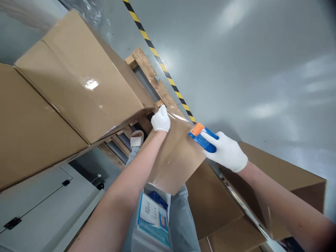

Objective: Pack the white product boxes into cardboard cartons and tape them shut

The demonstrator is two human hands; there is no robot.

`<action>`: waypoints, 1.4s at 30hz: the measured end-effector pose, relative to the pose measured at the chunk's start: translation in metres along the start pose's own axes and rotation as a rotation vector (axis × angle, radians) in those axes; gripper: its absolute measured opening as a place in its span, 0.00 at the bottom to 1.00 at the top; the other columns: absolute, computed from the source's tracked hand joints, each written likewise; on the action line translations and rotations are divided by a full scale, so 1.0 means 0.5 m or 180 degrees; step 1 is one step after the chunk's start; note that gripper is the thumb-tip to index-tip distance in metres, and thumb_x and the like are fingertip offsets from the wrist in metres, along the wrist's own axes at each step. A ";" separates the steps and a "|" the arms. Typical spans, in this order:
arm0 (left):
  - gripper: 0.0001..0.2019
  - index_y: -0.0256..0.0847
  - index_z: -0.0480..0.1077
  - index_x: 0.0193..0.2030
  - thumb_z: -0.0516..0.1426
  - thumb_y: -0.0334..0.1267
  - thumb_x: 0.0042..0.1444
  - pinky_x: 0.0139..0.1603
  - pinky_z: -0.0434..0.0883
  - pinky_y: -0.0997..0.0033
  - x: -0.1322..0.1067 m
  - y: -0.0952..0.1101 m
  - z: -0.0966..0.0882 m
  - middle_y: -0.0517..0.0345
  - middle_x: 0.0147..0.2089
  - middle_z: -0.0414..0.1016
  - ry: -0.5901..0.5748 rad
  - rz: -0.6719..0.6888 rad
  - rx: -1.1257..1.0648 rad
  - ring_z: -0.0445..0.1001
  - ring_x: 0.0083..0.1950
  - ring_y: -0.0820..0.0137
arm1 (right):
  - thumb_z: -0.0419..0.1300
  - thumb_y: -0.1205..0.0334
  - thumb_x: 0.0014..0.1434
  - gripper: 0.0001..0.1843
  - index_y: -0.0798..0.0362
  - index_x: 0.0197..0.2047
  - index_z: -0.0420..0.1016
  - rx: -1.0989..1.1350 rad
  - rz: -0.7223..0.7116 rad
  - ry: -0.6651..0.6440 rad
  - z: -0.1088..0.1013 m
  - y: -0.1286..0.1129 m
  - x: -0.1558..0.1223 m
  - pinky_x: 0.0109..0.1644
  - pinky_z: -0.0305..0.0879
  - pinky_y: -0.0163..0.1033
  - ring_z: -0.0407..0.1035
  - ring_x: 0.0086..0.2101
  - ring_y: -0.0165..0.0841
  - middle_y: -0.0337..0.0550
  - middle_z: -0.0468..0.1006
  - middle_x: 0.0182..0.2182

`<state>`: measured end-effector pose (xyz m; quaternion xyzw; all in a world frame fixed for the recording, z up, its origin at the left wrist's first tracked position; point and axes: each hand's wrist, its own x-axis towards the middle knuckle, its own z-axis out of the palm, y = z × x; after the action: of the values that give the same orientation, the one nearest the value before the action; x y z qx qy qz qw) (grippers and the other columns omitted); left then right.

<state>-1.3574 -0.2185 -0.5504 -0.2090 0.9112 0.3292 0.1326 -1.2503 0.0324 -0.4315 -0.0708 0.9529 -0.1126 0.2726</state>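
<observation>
The left hand [160, 119] pinches the top corner of the brown carton [175, 159], steadying it beside the pallet [154, 78]. The right hand [228, 152], its grip closed around a blue-and-orange tool [202, 137], perhaps a tape cutter, works the carton's edge.

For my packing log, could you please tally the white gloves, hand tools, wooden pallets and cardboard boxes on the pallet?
White gloves: 2, on the left hand and the right hand
Blue-and-orange hand tool: 1, in the right hand
Wooden pallet: 1
Cardboard boxes on the pallet: 2, left box and right box
Total: 6
</observation>
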 end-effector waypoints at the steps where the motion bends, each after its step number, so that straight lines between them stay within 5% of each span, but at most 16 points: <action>1: 0.24 0.42 0.79 0.59 0.44 0.46 0.75 0.65 0.67 0.63 0.001 0.002 0.002 0.49 0.57 0.82 0.0052 0.0015 0.0117 0.78 0.62 0.57 | 0.63 0.51 0.59 0.35 0.35 0.69 0.67 0.0004 0.0057 -0.0074 0.008 0.035 -0.043 0.31 0.57 0.36 0.65 0.28 0.32 0.42 0.68 0.37; 5: 0.28 0.39 0.81 0.56 0.41 0.46 0.76 0.65 0.68 0.65 0.010 0.005 0.009 0.47 0.55 0.83 0.0297 0.0144 0.0411 0.79 0.61 0.60 | 0.64 0.49 0.58 0.36 0.36 0.69 0.66 -0.0006 0.0259 -0.0292 0.036 0.185 -0.209 0.34 0.62 0.38 0.67 0.31 0.34 0.43 0.71 0.40; 9: 0.31 0.39 0.81 0.53 0.37 0.47 0.76 0.63 0.69 0.65 0.011 0.012 0.014 0.46 0.52 0.84 0.0417 0.0182 0.0659 0.80 0.58 0.61 | 0.63 0.47 0.57 0.28 0.45 0.59 0.74 0.0055 0.0485 -0.0558 0.053 0.279 -0.289 0.31 0.59 0.39 0.62 0.27 0.33 0.44 0.70 0.37; 15: 0.32 0.39 0.81 0.53 0.36 0.48 0.75 0.63 0.69 0.64 0.005 0.025 0.018 0.46 0.50 0.85 0.0477 0.0144 0.0780 0.80 0.58 0.62 | 0.62 0.49 0.57 0.23 0.48 0.54 0.76 0.0115 0.0436 -0.0621 0.076 0.317 -0.279 0.31 0.55 0.38 0.59 0.27 0.32 0.44 0.68 0.35; 26: 0.34 0.38 0.81 0.51 0.35 0.50 0.75 0.66 0.68 0.59 0.010 0.021 0.025 0.43 0.52 0.84 0.0461 0.0173 0.0755 0.79 0.60 0.57 | 0.63 0.50 0.59 0.34 0.36 0.69 0.68 0.0301 0.0325 -0.0660 0.152 0.345 -0.217 0.35 0.56 0.35 0.62 0.31 0.31 0.43 0.68 0.41; 32: 0.34 0.40 0.81 0.52 0.36 0.51 0.75 0.65 0.69 0.62 0.008 0.025 0.025 0.47 0.51 0.85 0.0522 0.0121 0.0857 0.79 0.59 0.59 | 0.60 0.53 0.60 0.37 0.36 0.72 0.62 0.0064 0.0354 -0.0903 0.108 0.305 -0.185 0.31 0.53 0.36 0.64 0.29 0.32 0.43 0.68 0.37; 38: 0.35 0.39 0.82 0.48 0.35 0.51 0.75 0.62 0.70 0.61 0.010 0.019 0.027 0.45 0.49 0.84 0.0579 0.0160 0.0950 0.80 0.58 0.57 | 0.65 0.58 0.50 0.49 0.63 0.72 0.55 -0.0025 0.1218 -0.1446 0.012 0.166 -0.087 0.36 0.65 0.45 0.74 0.37 0.47 0.60 0.76 0.44; 42: 0.34 0.40 0.81 0.49 0.35 0.52 0.75 0.63 0.69 0.61 0.010 0.016 0.032 0.44 0.50 0.84 0.0565 0.0151 0.0930 0.79 0.59 0.57 | 0.69 0.63 0.45 0.58 0.69 0.73 0.49 0.0006 0.1310 -0.1735 0.016 0.114 0.008 0.44 0.70 0.52 0.75 0.45 0.56 0.69 0.76 0.49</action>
<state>-1.3637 -0.2036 -0.5599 -0.1942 0.9622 0.1764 0.0729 -1.2535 0.0853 -0.4544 0.0958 0.8392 -0.0331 0.5344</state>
